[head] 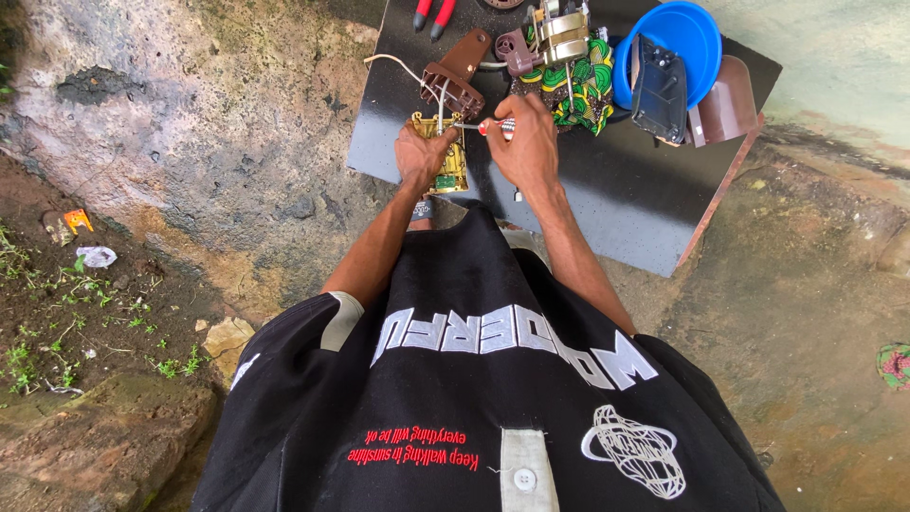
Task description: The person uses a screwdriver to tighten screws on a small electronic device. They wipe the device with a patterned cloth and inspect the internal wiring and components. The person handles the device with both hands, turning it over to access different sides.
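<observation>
My left hand [420, 155] grips a yellow circuit board [448, 169] with a small green part, held on a black table [607, 194]. My right hand [524, 142] holds a small screwdriver [493, 126] with a red-and-white handle, its tip pointing left at the top of the board. Just beyond the board lies a brown plastic casing [458, 76] with white wires running from it toward the board.
Farther back on the table lie a blue bowl [678, 38], a dark housing [658, 87], a brown cover [728, 100], a metal part [559, 33] on a green patterned cloth [588, 85], and red-handled pliers [431, 14]. Rough ground, rocks and litter surround the table.
</observation>
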